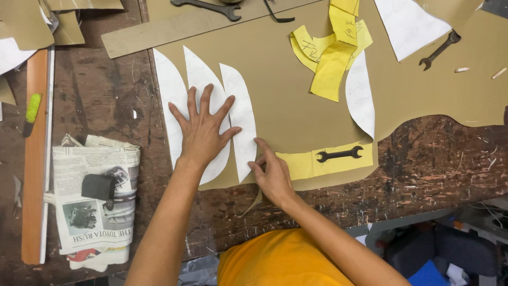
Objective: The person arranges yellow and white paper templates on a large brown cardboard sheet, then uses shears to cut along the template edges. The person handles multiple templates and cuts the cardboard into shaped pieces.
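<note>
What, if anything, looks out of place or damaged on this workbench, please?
Mostly the wooden bench top: it is heavily scratched and stained. A thin cardboard sliver curls off the brown sheet's edge near the right hand. The left hand lies flat on white templates.

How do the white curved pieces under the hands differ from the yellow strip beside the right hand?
The white curved pieces are pointed and crescent-like, standing side by side; the yellow strip is rectangular and lies crosswise. The left hand presses the white pieces flat, while a black wrench weighs down the strip. All lie on the tan sheet.
</note>
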